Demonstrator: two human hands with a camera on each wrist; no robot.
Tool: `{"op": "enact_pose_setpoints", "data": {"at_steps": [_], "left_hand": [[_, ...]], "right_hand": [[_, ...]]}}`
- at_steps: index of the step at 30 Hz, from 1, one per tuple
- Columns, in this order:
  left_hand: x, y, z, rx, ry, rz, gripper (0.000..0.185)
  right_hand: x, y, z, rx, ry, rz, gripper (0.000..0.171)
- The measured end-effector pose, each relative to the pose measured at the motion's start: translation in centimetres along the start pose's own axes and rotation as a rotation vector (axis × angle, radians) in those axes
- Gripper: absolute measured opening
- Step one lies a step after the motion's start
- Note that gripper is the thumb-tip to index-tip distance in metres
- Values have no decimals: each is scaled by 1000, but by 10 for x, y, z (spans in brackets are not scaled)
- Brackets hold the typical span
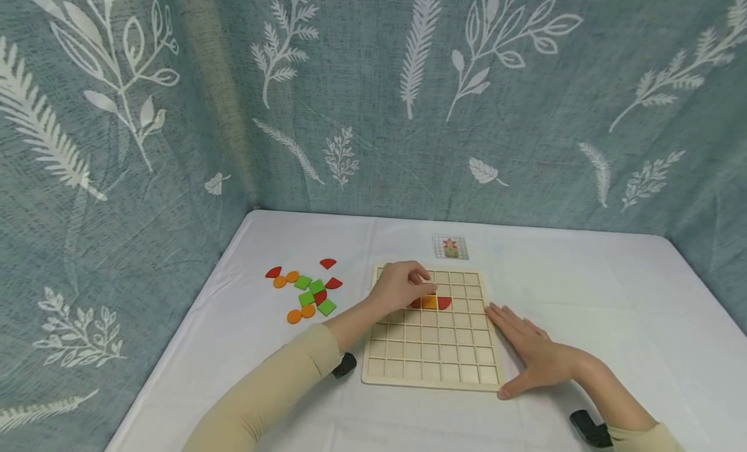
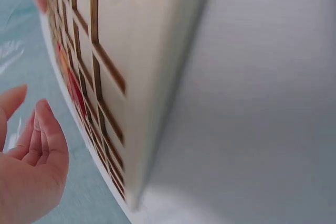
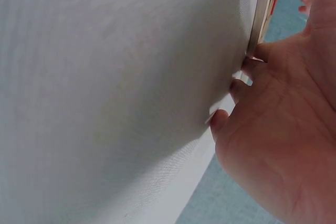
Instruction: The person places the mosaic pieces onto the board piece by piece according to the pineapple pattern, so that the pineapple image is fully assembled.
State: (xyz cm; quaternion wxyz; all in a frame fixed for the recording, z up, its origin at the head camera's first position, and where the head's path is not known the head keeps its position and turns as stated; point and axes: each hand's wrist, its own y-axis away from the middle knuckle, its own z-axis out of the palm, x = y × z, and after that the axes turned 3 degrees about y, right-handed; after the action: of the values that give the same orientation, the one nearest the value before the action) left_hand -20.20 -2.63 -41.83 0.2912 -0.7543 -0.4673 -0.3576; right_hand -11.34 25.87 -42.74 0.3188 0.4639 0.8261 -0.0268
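A wooden grid board [image 1: 432,373] lies on the table. In one of its rows an orange square tile [image 1: 429,302] sits between two red quarter-round tiles, the right one [image 1: 445,303] fully in sight and the left one partly covered by fingers. My left hand [image 1: 399,288] is over the board just above these tiles. The left wrist view shows its thumb apart from loosely bent fingers [image 2: 50,129], with nothing between them. Along the board's right edge rests my right hand [image 1: 533,356], thumb spread toward the near corner and fingertips against the side.
Left of the board lie loose green square tiles [image 1: 327,307], orange round tiles [image 1: 294,316] and red quarter-round tiles [image 1: 328,263]. A small pattern card [image 1: 450,247] lies behind the board. Leaf-patterned curtains [image 1: 373,154] hang around the white table [image 1: 583,277].
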Motion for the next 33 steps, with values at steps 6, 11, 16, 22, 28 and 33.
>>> {"op": "enact_pose_setpoints", "data": {"at_steps": [6,11,16,22,28,33], "left_hand": [[-13,12,-23,79,220,-95,30],[-21,29,-41,139,328,-172,38],[-32,49,-62,168,402,-222,46],[-47,72,-84,193,413,-273,51],[-56,94,-102,195,410,-290,56],[-60,108,-113,190,430,-318,56]], "right_hand": [[0,0,-1,-5,11,2,131],[-1,1,-2,-7,20,2,132],[-1,1,0,-7,27,1,132],[-3,1,0,-5,42,-5,132],[-6,0,-3,-33,53,10,131],[-7,0,-5,-44,43,13,129]]}}
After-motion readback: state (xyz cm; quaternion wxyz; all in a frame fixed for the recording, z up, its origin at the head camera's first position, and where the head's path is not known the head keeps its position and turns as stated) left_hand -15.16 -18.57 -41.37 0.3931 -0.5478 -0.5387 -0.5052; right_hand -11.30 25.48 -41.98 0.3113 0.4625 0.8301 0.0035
